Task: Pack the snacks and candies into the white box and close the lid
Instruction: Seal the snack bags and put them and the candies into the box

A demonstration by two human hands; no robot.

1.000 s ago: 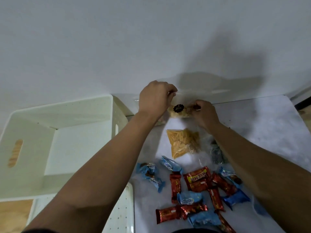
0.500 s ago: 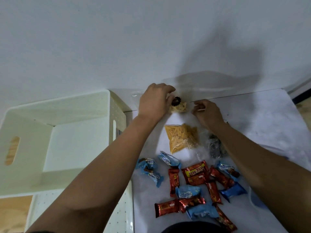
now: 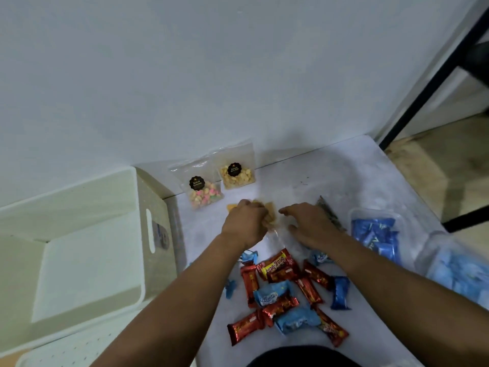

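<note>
The white box [image 3: 79, 260] stands open and empty at the left. My left hand [image 3: 246, 221] grips a clear bag of yellow stick snacks [image 3: 270, 215] on the table. My right hand [image 3: 309, 223] lies just right of it, fingers loosely spread over the bag's clear end. Two small clear bags lean against the wall: one of coloured candy [image 3: 203, 193] and one of yellow nuts [image 3: 237, 176]. A dark snack bag [image 3: 328, 211] shows behind my right hand. Red and blue wrapped candies [image 3: 285, 292] lie scattered nearer me.
The box's white dotted lid [image 3: 66, 348] lies flat at the bottom left. A clear tub of blue candies [image 3: 375, 234] and a second blurred tub [image 3: 455, 271] sit at the right. A black metal frame [image 3: 423, 88] stands beyond the table's right edge.
Both hands let go of the small bags at the wall and drew back to the yellow stick bag. The two small bags now stand uncovered against the wall.
</note>
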